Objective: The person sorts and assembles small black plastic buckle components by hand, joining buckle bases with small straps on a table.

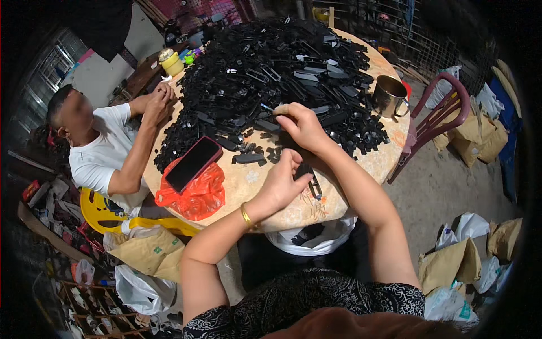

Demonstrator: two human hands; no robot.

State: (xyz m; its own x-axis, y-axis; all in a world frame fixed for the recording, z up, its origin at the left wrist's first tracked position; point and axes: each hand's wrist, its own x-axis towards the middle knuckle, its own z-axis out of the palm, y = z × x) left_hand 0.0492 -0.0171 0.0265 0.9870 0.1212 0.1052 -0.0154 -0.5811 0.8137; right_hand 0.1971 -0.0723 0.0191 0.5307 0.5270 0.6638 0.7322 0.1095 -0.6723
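Note:
My right hand (304, 125) is over the near edge of a large heap of black plastic parts (271, 68). Its fingers are pinched, and a thin piece with a pale bluish tip (266, 107) sticks out from them, too small to name. Lower and to the left, my left hand (280, 183) is curled above the table (248, 220), thumb stretched toward the right. Whatever its fingers hold, if anything, is hidden. Beside that thumb lies a long black plastic part with a slot (314, 183). Several flat black pieces (248, 159) lie between my left hand and the heap.
A phone (193, 164) rests on a red plastic bag (197, 195). Across the left edge sits a person (107, 141) with hands together. A metal mug (389, 95) stands at right, near a maroon chair (446, 107). Below the near edge hangs an opened white bag (310, 240).

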